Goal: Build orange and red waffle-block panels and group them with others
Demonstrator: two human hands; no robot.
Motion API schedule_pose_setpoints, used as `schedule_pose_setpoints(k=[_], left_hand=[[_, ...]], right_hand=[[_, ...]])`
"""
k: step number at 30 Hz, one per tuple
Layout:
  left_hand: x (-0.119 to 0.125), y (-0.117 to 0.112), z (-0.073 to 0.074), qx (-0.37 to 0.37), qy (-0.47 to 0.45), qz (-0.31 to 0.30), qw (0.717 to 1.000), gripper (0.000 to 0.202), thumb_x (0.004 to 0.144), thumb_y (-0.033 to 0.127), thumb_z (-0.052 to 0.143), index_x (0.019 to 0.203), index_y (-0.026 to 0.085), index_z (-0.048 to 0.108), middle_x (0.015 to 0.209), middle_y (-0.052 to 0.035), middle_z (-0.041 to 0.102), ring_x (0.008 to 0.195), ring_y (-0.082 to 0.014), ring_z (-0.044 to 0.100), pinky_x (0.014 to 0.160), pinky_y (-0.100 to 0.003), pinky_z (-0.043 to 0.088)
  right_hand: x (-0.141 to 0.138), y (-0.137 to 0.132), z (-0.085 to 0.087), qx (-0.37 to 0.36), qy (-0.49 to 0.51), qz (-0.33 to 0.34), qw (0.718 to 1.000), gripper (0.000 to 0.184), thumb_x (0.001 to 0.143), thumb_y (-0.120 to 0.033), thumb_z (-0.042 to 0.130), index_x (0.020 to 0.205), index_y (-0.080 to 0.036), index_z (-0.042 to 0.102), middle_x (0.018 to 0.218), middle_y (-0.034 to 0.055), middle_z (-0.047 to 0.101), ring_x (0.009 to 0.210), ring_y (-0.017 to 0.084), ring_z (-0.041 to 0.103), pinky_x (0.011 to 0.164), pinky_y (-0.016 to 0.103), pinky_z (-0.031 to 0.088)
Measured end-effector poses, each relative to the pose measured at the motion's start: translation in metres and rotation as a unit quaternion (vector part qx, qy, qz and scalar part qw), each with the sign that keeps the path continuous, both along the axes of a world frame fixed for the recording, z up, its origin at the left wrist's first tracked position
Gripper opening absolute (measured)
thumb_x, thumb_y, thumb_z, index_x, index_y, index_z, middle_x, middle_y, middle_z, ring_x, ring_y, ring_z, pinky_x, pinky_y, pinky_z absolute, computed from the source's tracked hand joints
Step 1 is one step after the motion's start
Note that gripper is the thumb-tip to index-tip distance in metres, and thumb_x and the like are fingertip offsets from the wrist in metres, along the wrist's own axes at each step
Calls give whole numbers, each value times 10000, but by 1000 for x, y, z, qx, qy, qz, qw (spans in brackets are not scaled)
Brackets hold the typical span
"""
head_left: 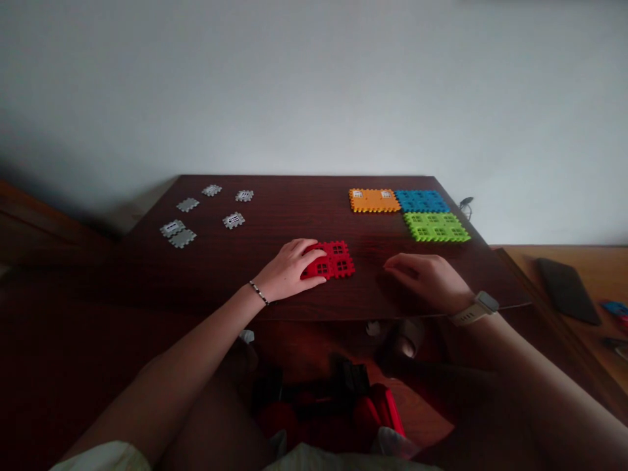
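A red panel of interlocking tiles with window cut-outs lies flat near the front middle of the dark table. My left hand grips its left part, thumb along the near side and fingers over the top, hiding that end. To the right of the panel, a short gap away, my right hand hovers over the table's front part. Its fingers are curled together, and nothing shows in them. At the back right lie an orange panel, a blue panel and a lime-green panel, edges close together.
Several loose grey tiles, one a grey window tile, are spread on the left of the dark table. A wall rises behind it. On a lower wooden surface at right lies a dark flat device. A red-and-black object is below the table.
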State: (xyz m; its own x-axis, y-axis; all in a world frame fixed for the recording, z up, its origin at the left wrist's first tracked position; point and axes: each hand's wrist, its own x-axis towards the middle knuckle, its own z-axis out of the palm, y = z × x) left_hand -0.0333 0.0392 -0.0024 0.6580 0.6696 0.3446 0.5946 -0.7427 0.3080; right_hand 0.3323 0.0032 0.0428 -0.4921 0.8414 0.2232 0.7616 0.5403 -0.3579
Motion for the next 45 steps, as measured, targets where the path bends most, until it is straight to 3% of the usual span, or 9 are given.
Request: schedule_pose_setpoints(k=[8,15,45], left_hand=[[1,-3,3,3,9,-15,1000,497,1018,531,713,1433,269,633,1540,-151,569,1463,-347,539,1248,-592,442],[1,-2,-1,10,10,-18,1000,611,1020,573,698,1512,235,567,1565,-174,558,1479,-359,529,1249,-588,447],[3,-2,-1,10,16,-12,1000,646,1017,597,694,1511,206,549,1570,-180,558,1487,-359,522,1264,-562,430]], right_hand=[[5,-8,-18,-4,-7,36,999,358,1099,-362,526,1352,-301,772,1266,24,835,1079,267,832,930,395,683],[-14,-8,-18,-24,-31,83,996,462,1114,-296,494,1556,-321,627,1312,27,820,1053,234,834,846,323,668],[-30,-10,-26,9,-77,89,993,468,1147,-318,448,1591,-240,575,1276,88,829,994,242,843,828,333,657]])
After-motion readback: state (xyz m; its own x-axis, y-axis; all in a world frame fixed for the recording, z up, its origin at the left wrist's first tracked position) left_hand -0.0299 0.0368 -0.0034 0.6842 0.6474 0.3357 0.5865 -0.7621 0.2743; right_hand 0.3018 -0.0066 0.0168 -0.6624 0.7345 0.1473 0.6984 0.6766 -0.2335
